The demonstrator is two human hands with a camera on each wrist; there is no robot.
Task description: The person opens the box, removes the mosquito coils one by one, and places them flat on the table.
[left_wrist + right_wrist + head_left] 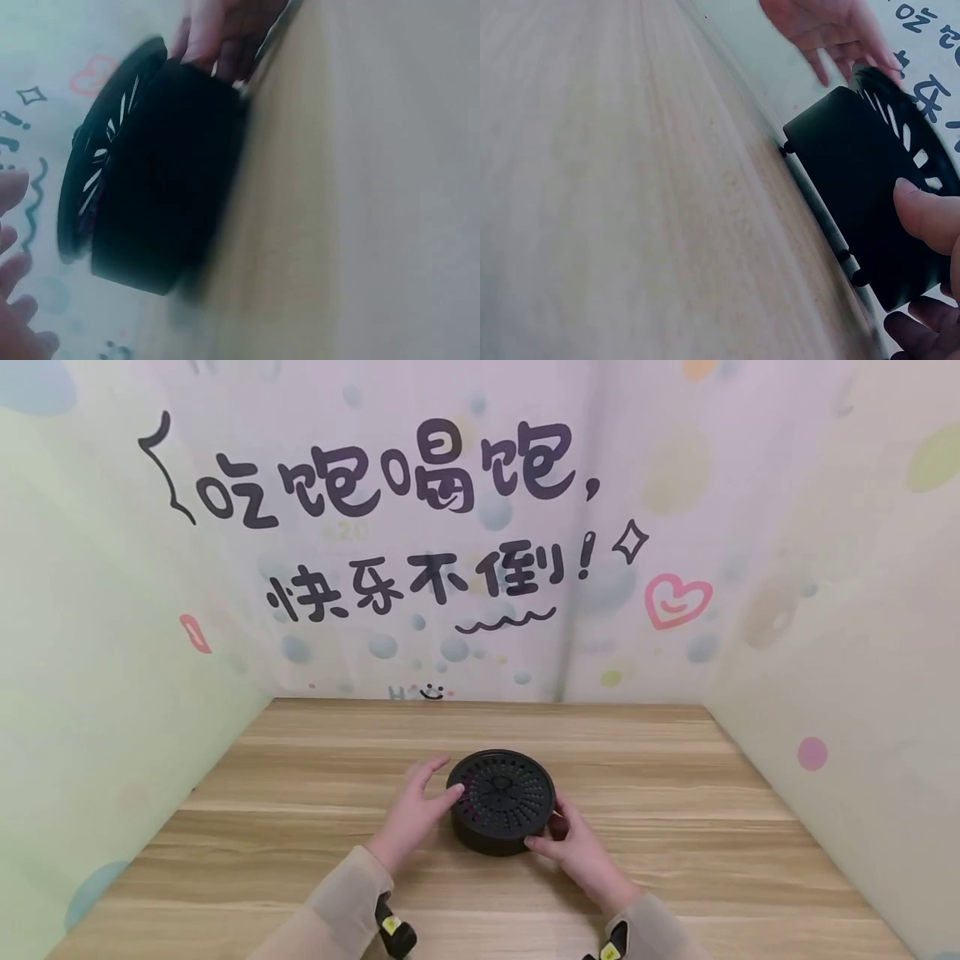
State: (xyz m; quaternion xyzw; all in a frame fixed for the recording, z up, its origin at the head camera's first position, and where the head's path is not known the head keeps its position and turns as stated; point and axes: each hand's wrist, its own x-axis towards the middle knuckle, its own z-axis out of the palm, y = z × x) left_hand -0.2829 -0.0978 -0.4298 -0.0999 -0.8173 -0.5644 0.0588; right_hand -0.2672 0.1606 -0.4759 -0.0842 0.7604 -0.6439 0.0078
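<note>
A round black box (491, 843) stands on the table, topped by a slotted lid (501, 797) with a raised middle. My right hand (581, 853) grips the box at its near right side. In the right wrist view the thumb presses the side wall and fingers curl by the bottom edge. At the left rim is my left hand (411, 818), its fingers spread and its thumb tip at the lid's edge. Light shows through the slots in both wrist views, and the lid's rim stands out a little from the wall. Small feet (861, 278) show under the box.
The box and hands are over the wood-grain table (337, 735). A printed cloth wall (450, 660) with dark lettering closes off the back, and pale side walls (810, 635) rise at left and right.
</note>
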